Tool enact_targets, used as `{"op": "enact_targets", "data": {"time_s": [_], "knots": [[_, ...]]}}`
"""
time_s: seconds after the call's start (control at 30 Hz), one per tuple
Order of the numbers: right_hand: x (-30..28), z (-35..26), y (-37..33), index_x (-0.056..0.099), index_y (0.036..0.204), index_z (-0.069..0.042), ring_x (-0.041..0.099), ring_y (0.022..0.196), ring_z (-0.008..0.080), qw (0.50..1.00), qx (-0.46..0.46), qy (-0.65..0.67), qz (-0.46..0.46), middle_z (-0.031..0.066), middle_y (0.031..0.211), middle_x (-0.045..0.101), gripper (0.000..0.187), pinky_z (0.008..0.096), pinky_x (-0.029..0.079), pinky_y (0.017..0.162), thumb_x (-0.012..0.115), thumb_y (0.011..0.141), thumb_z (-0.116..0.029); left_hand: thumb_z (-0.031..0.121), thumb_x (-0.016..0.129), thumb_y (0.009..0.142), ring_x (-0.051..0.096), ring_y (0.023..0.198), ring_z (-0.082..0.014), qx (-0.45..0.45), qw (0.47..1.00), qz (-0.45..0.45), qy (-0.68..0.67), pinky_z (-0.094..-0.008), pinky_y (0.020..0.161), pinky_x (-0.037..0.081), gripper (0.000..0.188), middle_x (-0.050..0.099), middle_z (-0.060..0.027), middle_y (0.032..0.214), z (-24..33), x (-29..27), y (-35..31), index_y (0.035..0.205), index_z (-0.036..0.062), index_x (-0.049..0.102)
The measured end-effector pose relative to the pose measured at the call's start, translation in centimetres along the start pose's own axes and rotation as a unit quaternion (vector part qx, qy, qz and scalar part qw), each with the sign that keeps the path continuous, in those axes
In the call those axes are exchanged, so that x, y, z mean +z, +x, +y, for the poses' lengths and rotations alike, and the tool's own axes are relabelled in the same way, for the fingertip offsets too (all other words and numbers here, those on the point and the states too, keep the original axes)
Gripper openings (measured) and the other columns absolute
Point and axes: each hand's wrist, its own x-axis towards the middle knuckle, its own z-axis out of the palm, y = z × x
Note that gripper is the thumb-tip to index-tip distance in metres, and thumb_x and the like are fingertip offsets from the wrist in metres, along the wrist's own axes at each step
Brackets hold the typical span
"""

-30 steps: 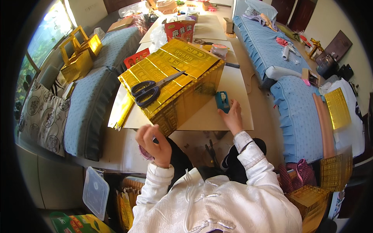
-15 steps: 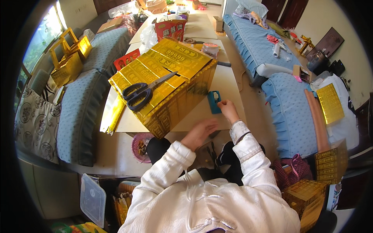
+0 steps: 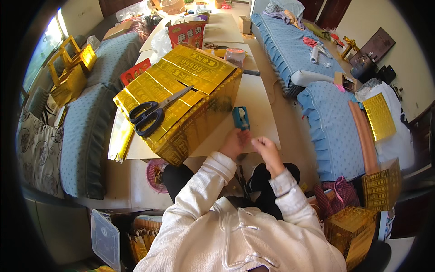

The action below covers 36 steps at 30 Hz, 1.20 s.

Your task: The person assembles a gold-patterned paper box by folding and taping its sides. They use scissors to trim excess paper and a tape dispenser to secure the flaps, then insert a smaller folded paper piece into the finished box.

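Both white-sleeved forearms angle inward from below. The right hand [image 3: 269,153] is bent at the wrist, fingertips drawn narrowly together; the left hand [image 3: 234,144] sits just beside it, fingers loosely curled. Whether either grips anything, I cannot tell. Just beyond, the teal tape dispenser [image 3: 241,118] rests on the counter [image 3: 259,102], right of the gold box [image 3: 199,120] topped by scissors [image 3: 152,116].
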Motion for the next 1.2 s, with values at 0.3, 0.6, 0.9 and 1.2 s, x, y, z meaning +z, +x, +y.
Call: {"op": "enact_targets", "data": {"time_s": [0.3,0.6,0.9,1.2], "knots": [[-2.1,0.7,-10.1,0.071,0.103,-0.002,0.061,0.085,0.0073,0.998,0.046,0.034,0.004,-0.0013,0.092,0.067,0.017,0.0233,0.05,0.08,0.072,0.102,-0.018,0.038,0.076,0.095,0.069,0.105,-0.0252,-0.017,0.995,0.067,0.069,-0.0363,0.089,0.057,0.041,0.072,-0.0101,0.113,0.6,2.7,-2.2,0.116,0.0034,0.069],[-1.8,3.0,-10.2,0.071,0.103,-0.001,0.061,0.082,0.0075,0.995,0.088,0.045,0.009,-0.0006,0.091,0.068,0.018,0.0235,0.051,0.077,0.073,0.101,-0.019,0.023,0.074,0.1,0.069,0.108,-0.0192,0.038,0.993,0.024,0.111,-0.0288,0.089,0.055,0.026,0.072,-0.0057,0.116,-0.3,2.1,-2.3,0.119,0.0068,0.069],[-2.7,3.5,-10.2,0.071,0.105,-0.005,0.066,0.089,0.0093,0.993,0.101,0.059,-0.004,0.0002,0.096,0.069,0.015,0.0265,0.055,0.082,0.071,0.102,-0.019,0.014,0.074,0.099,0.067,0.098,-0.0126,0.115,0.987,0.041,0.102,-0.0258,0.087,0.053,0.015,0.071,-0.0028,0.105,-2.0,3.9,-2.0,0.112,0.0069,0.068],[-1.2,-6.3,-6.4,0.062,0.104,-0.004,0.06,0.09,0.0095,0.985,-0.093,0.006,-0.145,0.0015,0.1,0.065,0.014,0.0243,0.05,0.085,0.066,0.106,-0.017,0.004,0.07,0.101,0.058,0.09,-0.0057,0.546,0.821,-0.083,0.142,-0.0213,0.081,0.046,0.012,0.063,0.0028,0.099,3.8,14.9,-22.5,0.108,0.0087,0.062]]}}
